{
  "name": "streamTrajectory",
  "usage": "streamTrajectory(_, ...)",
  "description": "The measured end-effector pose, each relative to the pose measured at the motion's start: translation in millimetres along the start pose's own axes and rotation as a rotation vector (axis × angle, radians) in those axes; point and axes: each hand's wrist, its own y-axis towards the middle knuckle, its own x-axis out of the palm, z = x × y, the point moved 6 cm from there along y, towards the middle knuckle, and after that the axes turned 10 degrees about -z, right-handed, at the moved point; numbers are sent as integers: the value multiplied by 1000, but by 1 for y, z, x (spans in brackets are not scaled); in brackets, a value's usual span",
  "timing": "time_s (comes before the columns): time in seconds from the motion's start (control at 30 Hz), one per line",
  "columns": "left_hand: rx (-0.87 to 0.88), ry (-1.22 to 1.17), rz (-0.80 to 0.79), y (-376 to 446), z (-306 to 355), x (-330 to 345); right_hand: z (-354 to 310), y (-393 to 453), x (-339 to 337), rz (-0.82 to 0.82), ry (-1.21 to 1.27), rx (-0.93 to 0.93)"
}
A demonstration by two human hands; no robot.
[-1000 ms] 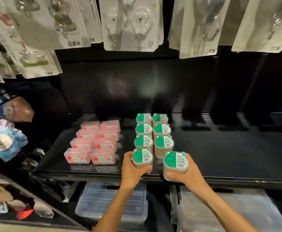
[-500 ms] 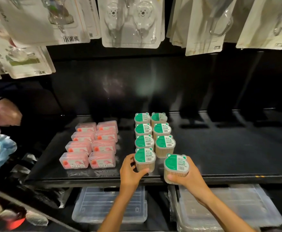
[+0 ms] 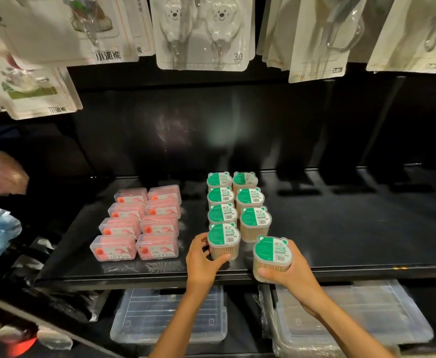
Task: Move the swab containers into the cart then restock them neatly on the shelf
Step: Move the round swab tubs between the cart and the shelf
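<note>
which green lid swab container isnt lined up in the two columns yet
The swab container in the right hand, at the shelf's front edge. It sits forward of the right column; the other seven stand in rows.

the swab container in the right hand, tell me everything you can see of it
The swab container is a small clear plastic tub with rounded corners, packed with pale upright sticks. Its flat lid has two little bear ears and a label, half green, half white with a barcode. It stands about upright at the front edge of the black shelf, offset from the right-hand row. The right hand grips it from the right, thumb along the front. Nothing else touches it.
</note>
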Motion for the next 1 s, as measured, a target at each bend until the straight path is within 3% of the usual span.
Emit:
streamTrajectory(0.23,64,147,-43,-7,-5,-9,0,10,-3,9,-20,-22)
streamTrajectory(0.47,541,959,-129,-28,-5,-29,3,24,5,-45,-48,-50)
streamTrajectory(0.53,642,1071,-179,-30,-8,-29,3,26,7,-42,-81,-63)
streamTrajectory(0.8,778,1215,-291,-24,-12,-30,5,23,4,108,-145,-88)
streamTrajectory(1.0,737,1185,-320,-24,-13,-32,17,17,4,209,-186,-45)
